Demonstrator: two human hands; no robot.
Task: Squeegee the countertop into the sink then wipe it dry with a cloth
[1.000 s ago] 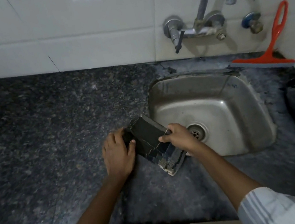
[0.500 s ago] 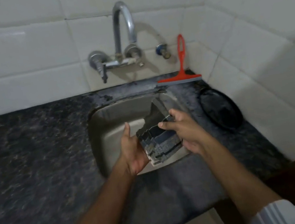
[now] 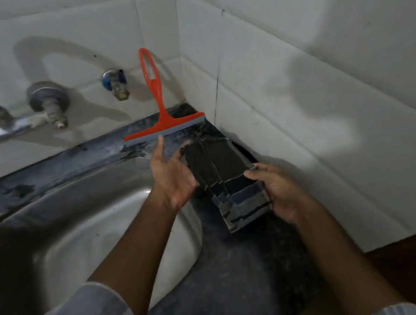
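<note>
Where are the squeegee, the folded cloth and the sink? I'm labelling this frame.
squeegee [image 3: 155, 88]: head view, on its orange handle.
folded cloth [image 3: 224, 171]: head view, on its dark upper face.
sink [image 3: 81, 235]: head view, on the bare steel basin wall.

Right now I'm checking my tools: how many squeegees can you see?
1. The squeegee stands against the back wall behind the sink, near the corner. Others may be out of view.

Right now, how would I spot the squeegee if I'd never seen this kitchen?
Find the steel sink, then follow its back rim toward the tiled corner. The squeegee stands there against the wall, blade on the countertop. It is the only bright orange thing.
</note>
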